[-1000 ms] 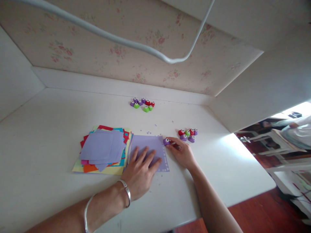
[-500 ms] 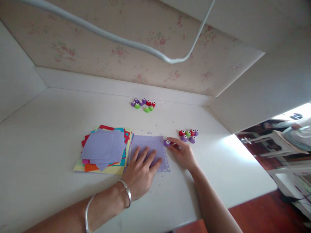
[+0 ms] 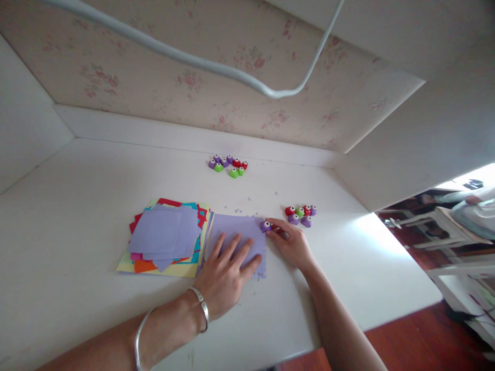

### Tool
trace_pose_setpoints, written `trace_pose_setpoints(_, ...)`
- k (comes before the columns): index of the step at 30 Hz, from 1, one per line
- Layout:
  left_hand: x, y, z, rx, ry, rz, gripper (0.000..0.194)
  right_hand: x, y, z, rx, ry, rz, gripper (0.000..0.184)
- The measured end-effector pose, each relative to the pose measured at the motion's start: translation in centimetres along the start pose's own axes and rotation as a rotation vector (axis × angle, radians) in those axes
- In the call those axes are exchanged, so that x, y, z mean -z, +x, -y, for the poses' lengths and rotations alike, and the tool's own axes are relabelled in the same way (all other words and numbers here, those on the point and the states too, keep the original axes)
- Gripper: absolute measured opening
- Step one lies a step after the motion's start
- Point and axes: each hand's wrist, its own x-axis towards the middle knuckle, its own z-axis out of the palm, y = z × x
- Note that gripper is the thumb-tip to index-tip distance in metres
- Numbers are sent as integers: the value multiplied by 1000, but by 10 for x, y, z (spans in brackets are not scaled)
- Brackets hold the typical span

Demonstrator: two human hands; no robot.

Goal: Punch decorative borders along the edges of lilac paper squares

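My left hand [image 3: 226, 273] lies flat with spread fingers on a lilac paper sheet [image 3: 228, 226], partly covering it. At the sheet's upper right corner sits a small purple craft punch [image 3: 265, 226] with a round white-and-dark top. My right hand [image 3: 290, 242] grips this punch from the right, between thumb and fingers. Tiny paper bits [image 3: 238, 211] are scattered beyond the sheet's top edge. Left of the sheet, a stack of coloured papers [image 3: 164, 232] has lilac pieces on top.
Several red, green and purple punches [image 3: 294, 219] stand right of my right hand. Another group of punches [image 3: 218, 167] is farther back near the wall. A white cable [image 3: 232, 77] hangs across the upper view. The white table [image 3: 386, 288] ends at the right, above a red floor.
The lilac sheet's right edge has shifted, its lower right corner now farther left and lower. The row of cut shapes along that edge shows less clearly. My right hand still grips the purple punch.
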Motion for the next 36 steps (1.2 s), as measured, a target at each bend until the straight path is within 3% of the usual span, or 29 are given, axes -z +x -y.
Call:
trace_pose_setpoints(15, 1, 0, 0, 22, -41, 73, 46, 5, -1, 2, 30, -71, 64, 33)
trace_pose_setpoints(23, -1, 1, 1, 7, -59, 77, 46, 3, 2, 3, 41, -81, 11, 26)
trace_pose_setpoints(36, 0, 1, 1, 21, -62, 68, 47, 4, 1, 4, 47, -91, 33, 26)
